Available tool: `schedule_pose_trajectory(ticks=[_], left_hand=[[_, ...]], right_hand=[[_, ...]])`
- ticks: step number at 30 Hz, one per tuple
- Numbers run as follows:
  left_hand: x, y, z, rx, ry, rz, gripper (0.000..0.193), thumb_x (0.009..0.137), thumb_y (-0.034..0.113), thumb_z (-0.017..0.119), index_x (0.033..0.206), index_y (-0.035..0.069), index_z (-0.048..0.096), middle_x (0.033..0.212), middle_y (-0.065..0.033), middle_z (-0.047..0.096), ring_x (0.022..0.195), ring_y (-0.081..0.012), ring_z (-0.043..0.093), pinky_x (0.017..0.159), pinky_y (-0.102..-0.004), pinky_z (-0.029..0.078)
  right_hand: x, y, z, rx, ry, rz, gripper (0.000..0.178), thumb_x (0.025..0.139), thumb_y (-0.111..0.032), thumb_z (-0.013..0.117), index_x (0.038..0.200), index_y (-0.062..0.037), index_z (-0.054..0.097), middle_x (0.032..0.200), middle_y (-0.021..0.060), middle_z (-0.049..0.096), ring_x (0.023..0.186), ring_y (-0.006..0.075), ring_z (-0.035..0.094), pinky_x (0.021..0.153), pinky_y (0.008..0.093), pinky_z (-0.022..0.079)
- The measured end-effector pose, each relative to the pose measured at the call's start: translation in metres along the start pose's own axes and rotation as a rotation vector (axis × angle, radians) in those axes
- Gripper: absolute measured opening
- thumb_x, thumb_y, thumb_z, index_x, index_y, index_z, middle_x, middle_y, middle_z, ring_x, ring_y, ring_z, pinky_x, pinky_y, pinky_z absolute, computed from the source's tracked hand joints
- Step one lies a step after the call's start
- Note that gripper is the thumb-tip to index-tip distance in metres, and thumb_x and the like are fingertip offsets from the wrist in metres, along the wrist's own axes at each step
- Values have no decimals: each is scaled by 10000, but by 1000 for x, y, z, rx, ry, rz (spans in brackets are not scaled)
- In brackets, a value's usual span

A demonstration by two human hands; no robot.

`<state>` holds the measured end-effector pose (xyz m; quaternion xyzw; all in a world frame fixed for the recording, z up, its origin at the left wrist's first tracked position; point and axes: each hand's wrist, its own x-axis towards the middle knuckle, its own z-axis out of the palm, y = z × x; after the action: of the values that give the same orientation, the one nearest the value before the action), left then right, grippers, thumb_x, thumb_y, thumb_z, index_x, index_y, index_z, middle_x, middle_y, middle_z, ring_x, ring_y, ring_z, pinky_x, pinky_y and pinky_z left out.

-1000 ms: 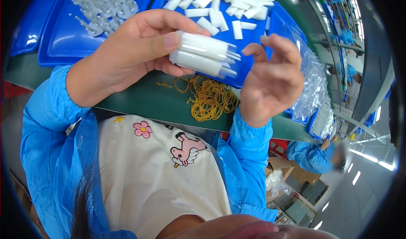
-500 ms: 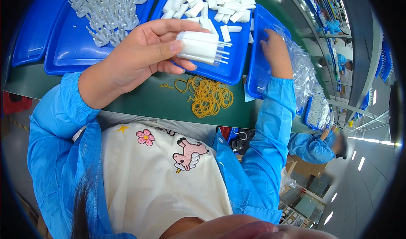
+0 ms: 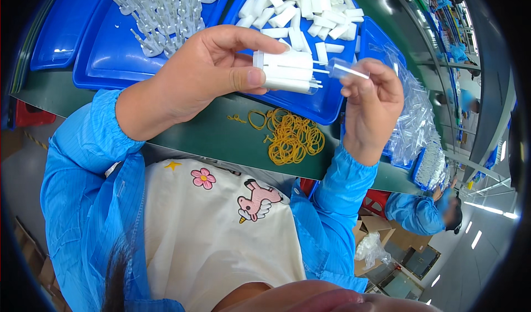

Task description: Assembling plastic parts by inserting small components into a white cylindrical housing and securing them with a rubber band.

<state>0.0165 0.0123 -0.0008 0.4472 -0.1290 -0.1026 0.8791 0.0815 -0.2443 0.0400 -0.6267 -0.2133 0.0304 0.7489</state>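
My left hand [image 3: 191,63] is closed round a bundle of white foam pieces [image 3: 287,67] with a clear plastic piece at its left end. Thin white rods stick out of the bundle's right end. Between the fingertips of my right hand [image 3: 375,105] is a short clear plastic tube [image 3: 344,70], its open end over or beside the tip of one rod; which, I cannot tell. Below the bundle, a pile of yellow rubber bands [image 3: 296,138] lies on the green table [image 3: 221,140].
Beyond my hands stand a blue tray [image 3: 330,102] of white foam pieces and a blue tray [image 3: 99,63] of pronged translucent parts. Clear plastic tubes [image 3: 412,116] are heaped in a bag at the right. A co-worker in blue [image 3: 412,211] sits farther right.
My right hand has come out of the right-hand tray to the bundle's rod end, bringing a clear tube. My left hand, with the bundle, appears slightly farther right and lower.
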Motion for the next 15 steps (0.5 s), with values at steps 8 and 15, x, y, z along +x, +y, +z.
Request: schedule_pose_trajectory(ticks=[8, 15], left_hand=[[3, -2, -1, 7, 34, 2, 393, 797, 182, 783, 1136, 62, 625, 1242, -131, 562, 1095, -245, 609, 823, -309, 592], [2, -10, -7, 89, 0, 67, 364, 759, 144, 813, 1076, 68, 650, 1190, -107, 582, 1077, -209, 606, 869, -302, 559]], right_hand=[[-7, 2, 1, 18, 10, -58, 232, 843, 2, 680, 1054, 53, 600, 990, 160, 623, 808, 231, 689, 642, 295, 583], [-15, 9, 11, 22, -61, -33, 217, 824, 60, 661, 1033, 41, 605, 1006, 150, 599, 785, 227, 692, 580, 270, 573]])
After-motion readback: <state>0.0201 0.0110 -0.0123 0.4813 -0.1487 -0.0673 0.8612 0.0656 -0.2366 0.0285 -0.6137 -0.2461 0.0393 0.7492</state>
